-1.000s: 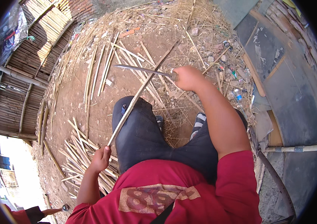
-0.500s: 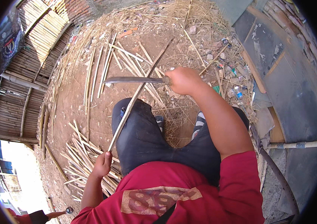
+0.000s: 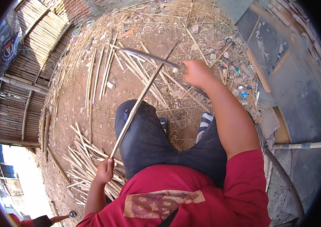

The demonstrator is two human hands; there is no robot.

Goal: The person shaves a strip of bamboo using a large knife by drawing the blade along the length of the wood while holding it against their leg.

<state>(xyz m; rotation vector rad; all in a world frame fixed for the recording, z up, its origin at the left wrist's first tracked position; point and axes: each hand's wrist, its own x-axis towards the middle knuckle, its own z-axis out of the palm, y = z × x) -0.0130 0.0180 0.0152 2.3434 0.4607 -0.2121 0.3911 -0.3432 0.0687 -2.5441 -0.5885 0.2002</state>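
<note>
My left hand (image 3: 104, 171) is closed round the near end of a long, thin bamboo strip (image 3: 132, 113). The strip slants up and away to the right, passing over my left thigh. In my right hand (image 3: 199, 73) is the handle of a machete (image 3: 145, 55) with a dark, slightly curved blade. The blade points left and crosses the strip close to its far end; I cannot tell whether the edge touches it. Below and left of my left hand lies a heap of split bamboo strips (image 3: 88, 162).
More bamboo strips (image 3: 102, 75) lie on the dirt ahead, with straw (image 3: 202, 15), rubble and a plastic bottle (image 3: 242, 92) farther right. A bamboo-slat panel (image 3: 13, 109) stands left, dark boards (image 3: 296, 87) right. At the lower left another person's arm (image 3: 60, 218) shows.
My right hand has moved the machete away from me and rightward along the strip, and the blade has tilted. My left hand has shifted slightly, still gripping the strip.
</note>
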